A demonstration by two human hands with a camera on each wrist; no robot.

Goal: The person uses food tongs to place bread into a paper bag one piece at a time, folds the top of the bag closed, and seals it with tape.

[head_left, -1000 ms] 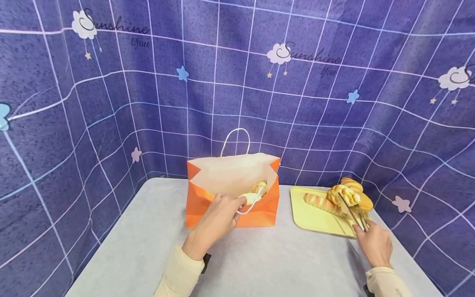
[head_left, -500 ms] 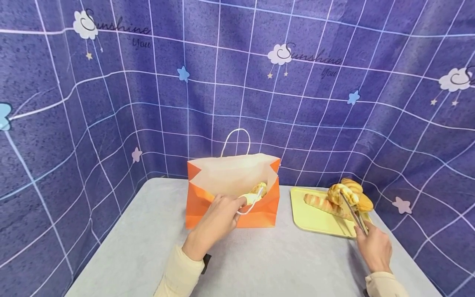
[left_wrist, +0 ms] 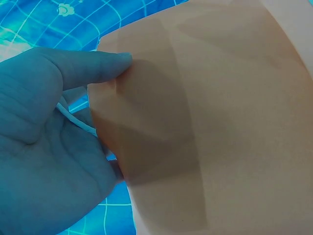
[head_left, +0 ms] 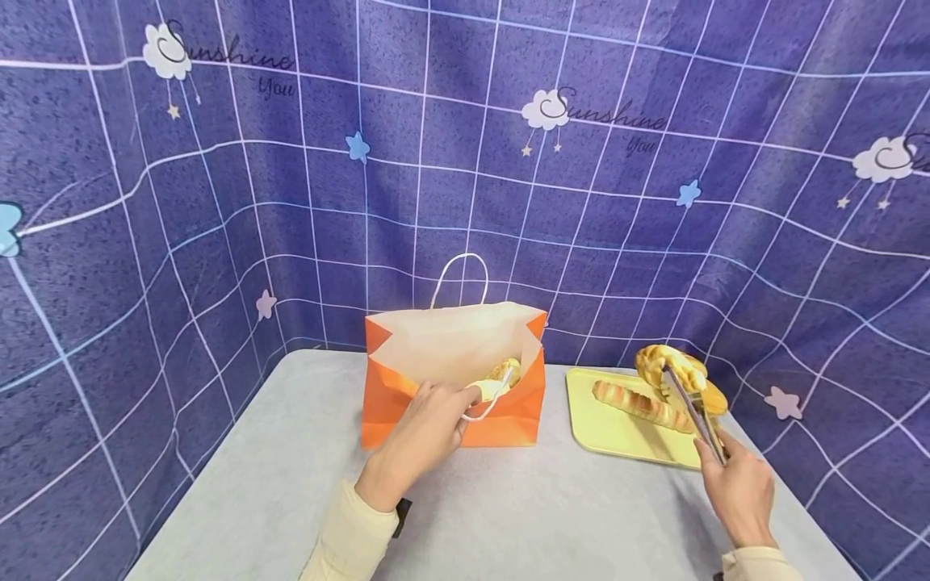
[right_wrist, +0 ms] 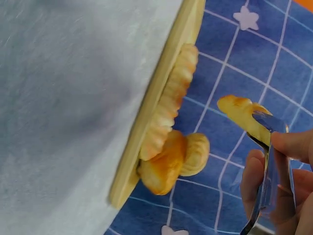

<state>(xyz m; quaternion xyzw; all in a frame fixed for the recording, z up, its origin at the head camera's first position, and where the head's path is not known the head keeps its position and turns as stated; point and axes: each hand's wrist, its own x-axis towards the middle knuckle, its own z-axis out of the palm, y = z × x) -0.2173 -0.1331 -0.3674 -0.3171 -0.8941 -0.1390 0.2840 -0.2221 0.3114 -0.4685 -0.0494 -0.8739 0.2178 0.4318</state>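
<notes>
My left hand [head_left: 425, 424] pinches the front rim of an orange paper bag [head_left: 508, 428], which stands upright with its mouth spread. The left wrist view shows the thumb [left_wrist: 100, 66] against the bag's pale inner side. A golden bread piece [head_left: 508, 371] shows inside, behind the white front handle. At the right, my right hand [head_left: 741, 484] grips metal tongs [head_left: 696, 413]. Between the tongs' ends is a glossy golden bread roll [head_left: 657, 361]; in the right wrist view this roll [right_wrist: 237, 107] hangs apart from the other breads.
Beneath the roll, a yellow tray [head_left: 610, 436] holds a long ridged bread stick [head_left: 632, 401] and a smooth bun [head_left: 715, 398]. Another small ridged bread [right_wrist: 195, 155] sits beside the bun in the right wrist view. A blue-purple patterned curtain [head_left: 465, 186] surrounds the grey table [head_left: 291, 452].
The tongs have closed on the golden bread roll and raised it off the other breads. My left hand keeps its hold on the bag rim.
</notes>
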